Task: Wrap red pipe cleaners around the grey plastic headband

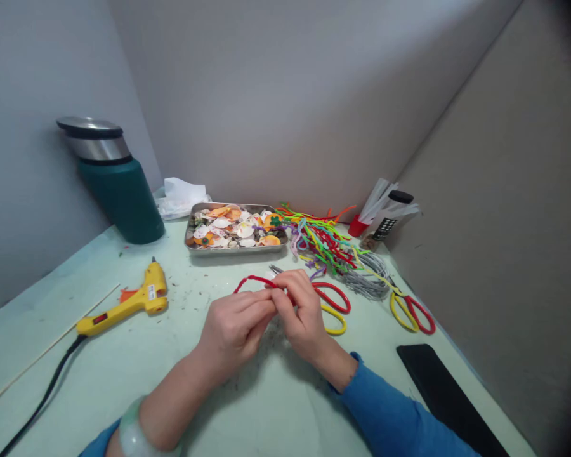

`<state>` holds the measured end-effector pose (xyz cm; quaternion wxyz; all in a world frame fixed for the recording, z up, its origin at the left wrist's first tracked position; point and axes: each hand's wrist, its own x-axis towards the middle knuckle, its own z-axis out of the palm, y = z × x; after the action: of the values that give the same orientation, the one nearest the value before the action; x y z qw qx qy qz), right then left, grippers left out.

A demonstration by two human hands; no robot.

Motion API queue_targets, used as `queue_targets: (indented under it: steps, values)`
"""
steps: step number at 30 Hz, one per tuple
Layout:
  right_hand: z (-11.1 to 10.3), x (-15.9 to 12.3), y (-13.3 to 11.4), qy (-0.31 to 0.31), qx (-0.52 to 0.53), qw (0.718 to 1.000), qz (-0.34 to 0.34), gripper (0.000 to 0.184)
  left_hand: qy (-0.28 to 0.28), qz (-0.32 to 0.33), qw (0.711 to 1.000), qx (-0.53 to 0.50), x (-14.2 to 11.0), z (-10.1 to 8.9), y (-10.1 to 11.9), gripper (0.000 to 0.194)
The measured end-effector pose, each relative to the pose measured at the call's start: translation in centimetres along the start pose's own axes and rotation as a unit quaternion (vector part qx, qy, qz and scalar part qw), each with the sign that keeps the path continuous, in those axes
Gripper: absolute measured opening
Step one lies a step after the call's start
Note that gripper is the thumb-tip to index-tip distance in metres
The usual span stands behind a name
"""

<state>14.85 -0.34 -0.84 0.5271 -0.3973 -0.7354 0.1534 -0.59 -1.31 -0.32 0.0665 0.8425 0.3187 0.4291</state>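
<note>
Over the middle of the table, my left hand (238, 324) and my right hand (302, 311) meet at the fingertips, both pinched closed on a red pipe cleaner (254, 277). One end of it arcs out to the left above my left hand; the part between my fingers is hidden. Just behind my right hand lie scissors (335, 297) with red and yellow handles, their blades partly covered by the hand. A metal tray (238, 250) of shells stands beyond both hands.
A yellow glue gun (128, 308) and a thin stick (52, 346) lie left, below a green bottle (118, 197). Colourful pipe cleaners (321, 238), grey wire (368, 279), more scissors (412, 314), glue sticks (377, 202), a black-lidded jar (387, 219) and a black flat object (445, 393) occupy the right.
</note>
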Motion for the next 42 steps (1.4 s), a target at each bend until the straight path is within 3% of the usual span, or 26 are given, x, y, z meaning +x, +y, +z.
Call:
queue_targets:
  steps: [4, 9, 12, 17, 22, 29, 33, 37, 42]
  values:
    - [0.1, 0.2, 0.4, -0.021, 0.107, 0.993, 0.045, 0.012, -0.036, 0.014, 0.999, 0.004, -0.1, 0.2, -0.3, 0.025]
    - [0.4, 0.1, 1.0, 0.064, 0.205, 0.966, 0.145, 0.013, -0.03, 0.011, 0.999, -0.039, -0.2, 0.5, -0.4, 0.023]
    - [0.5, 0.2, 1.2, 0.061, 0.209, 0.96, 0.174, 0.014, -0.039, -0.017, 0.997, -0.065, -0.2, 0.6, -0.2, 0.022]
    - [0.3, 0.4, 1.1, -0.008, 0.152, 0.978, 0.143, 0.02, 0.014, -0.136, 0.983, -0.122, 0.2, 0.1, 0.1, 0.017]
    - [0.2, 0.3, 1.2, -0.027, 0.14, 0.982, 0.124, 0.015, 0.058, -0.245, 0.953, -0.169, 0.6, -0.5, -0.2, 0.014]
    - [0.0, 0.3, 1.0, -0.031, 0.122, 0.989, 0.077, 0.014, 0.081, -0.383, 0.865, -0.315, 1.2, -0.7, 0.0, 0.014]
    - [-0.1, 0.3, 0.8, -0.049, 0.103, 0.993, 0.04, 0.013, 0.119, -0.389, 0.837, -0.367, 1.2, -0.6, 0.0, 0.015]
    - [-0.2, 0.3, 0.7, -0.067, 0.085, 0.994, 0.018, 0.013, 0.143, -0.368, 0.841, -0.369, 1.0, -0.3, -0.2, 0.027]
    - [-0.2, 0.4, 0.5, -0.107, 0.094, 0.989, 0.03, 0.015, 0.144, -0.325, 0.886, -0.299, 0.5, 0.0, -0.4, 0.025]
